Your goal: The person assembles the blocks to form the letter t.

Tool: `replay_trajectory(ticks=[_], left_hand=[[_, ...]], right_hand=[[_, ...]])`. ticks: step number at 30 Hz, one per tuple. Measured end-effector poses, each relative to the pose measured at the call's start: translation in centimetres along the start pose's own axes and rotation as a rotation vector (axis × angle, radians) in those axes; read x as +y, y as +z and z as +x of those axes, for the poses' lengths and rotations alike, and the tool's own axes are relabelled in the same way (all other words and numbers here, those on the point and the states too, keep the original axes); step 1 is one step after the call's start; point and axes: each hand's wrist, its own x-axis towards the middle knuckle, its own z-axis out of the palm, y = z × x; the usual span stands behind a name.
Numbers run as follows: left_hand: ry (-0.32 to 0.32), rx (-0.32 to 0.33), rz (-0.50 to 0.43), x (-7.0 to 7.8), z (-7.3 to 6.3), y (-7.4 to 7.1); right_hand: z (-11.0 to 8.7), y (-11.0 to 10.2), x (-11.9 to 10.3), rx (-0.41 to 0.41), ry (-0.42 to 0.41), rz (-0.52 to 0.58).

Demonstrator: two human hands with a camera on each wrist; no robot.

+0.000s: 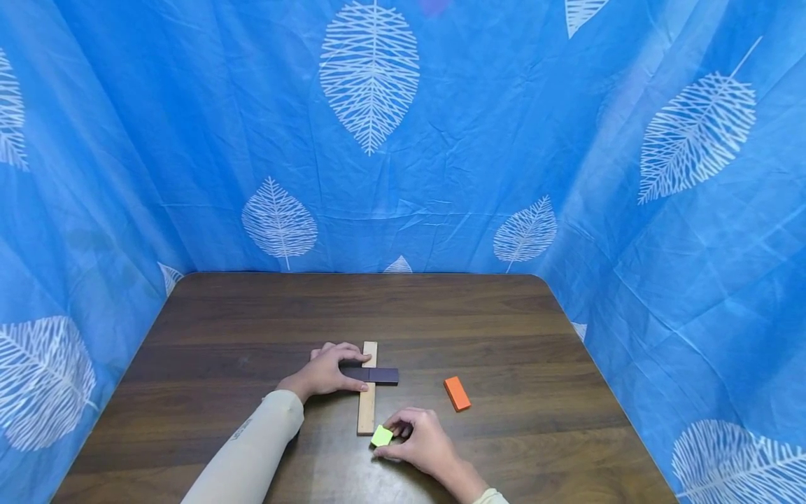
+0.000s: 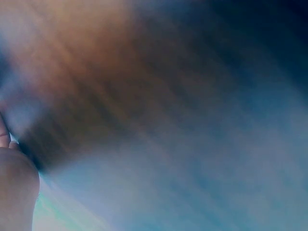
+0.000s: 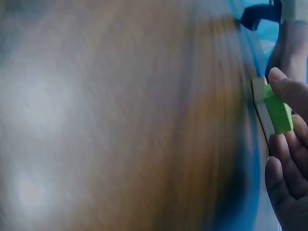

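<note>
Dark purple blocks (image 1: 383, 376) lie crosswise over the middle of a light wooden strip (image 1: 366, 413), with a seam showing between them. My left hand (image 1: 327, 371) curves round their left end, thumb and forefinger on either side, fingertips at the strip. Part of the dark purple is hidden by that hand. My right hand (image 1: 425, 441) pinches a yellow-green block (image 1: 381, 436) between thumb and fingers, close by the strip's near end. In the right wrist view the same green block (image 3: 278, 113) shows between the thumb and fingertips. The left wrist view is mostly blurred.
An orange block (image 1: 457, 393) lies on the dark wooden table (image 1: 504, 315), right of the dark purple blocks. Blue curtains (image 1: 441, 140) with white leaf prints hang behind the table and along both sides.
</note>
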Motion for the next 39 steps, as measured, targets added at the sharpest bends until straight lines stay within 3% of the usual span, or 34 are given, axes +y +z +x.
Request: replay_trajectory(ticks=[13, 22, 31, 39], left_hand=[[0.003, 0.014, -0.006, 0.0, 0.0, 0.1], [-0.001, 0.010, -0.004, 0.1, 0.0, 0.1], [-0.010, 0.004, 0.000, 0.2, -0.1, 0.1], [-0.017, 0.001, 0.007, 0.0, 0.0, 0.1]], right_hand=[[-0.2, 1.6, -0.7, -0.050, -0.014, -0.010], [-0.2, 2.0, -1.0, -0.036, 0.000, -0.031], [-0.1, 2.6, -1.1, -0.018, -0.056, -0.095], [-0.1, 2.5, -1.2, -0.028, -0.150, -0.243]])
